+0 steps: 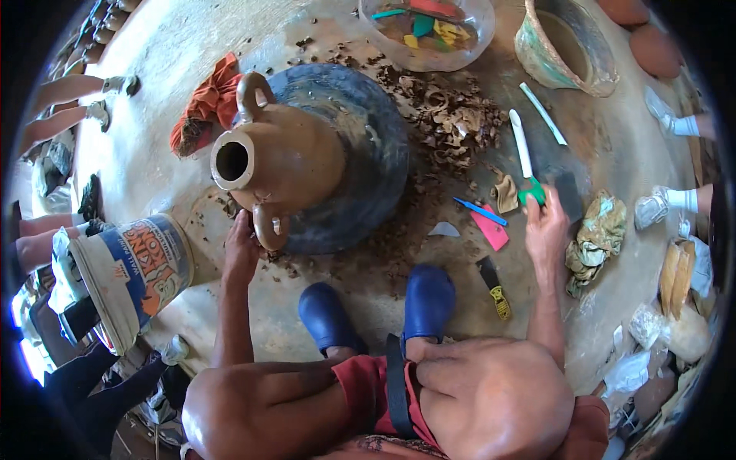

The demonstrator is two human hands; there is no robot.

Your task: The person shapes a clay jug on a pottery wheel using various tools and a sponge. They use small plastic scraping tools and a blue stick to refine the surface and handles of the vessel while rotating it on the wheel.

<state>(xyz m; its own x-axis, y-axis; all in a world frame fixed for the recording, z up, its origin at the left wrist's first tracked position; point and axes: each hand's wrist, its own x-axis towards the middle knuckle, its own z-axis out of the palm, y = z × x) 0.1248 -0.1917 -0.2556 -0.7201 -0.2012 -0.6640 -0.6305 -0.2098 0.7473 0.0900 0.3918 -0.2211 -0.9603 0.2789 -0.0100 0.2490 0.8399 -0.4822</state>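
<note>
A brown clay jar (303,165) with two looped handles and a round mouth stands on a dark round turntable (376,180). My left hand (242,247) is at the jar's near handle (270,227); some fingers are hidden there, so their grip is unclear. Off to the right, my right hand (546,224) is closed on the green handle of a tool with a long white blade (521,146). Below it on the floor are a blue stick tool (481,211), a pink flat piece (489,228) and a scraper with a yellow-black handle (497,290).
Clay shavings (460,123) lie beyond the turntable. A clear basin (429,57) holds coloured pieces, beside a worn bucket (563,50). A red cloth (211,100), a paint bucket (142,268) and a crumpled cloth (598,238) lie around. Other people's legs (69,111) show at both sides.
</note>
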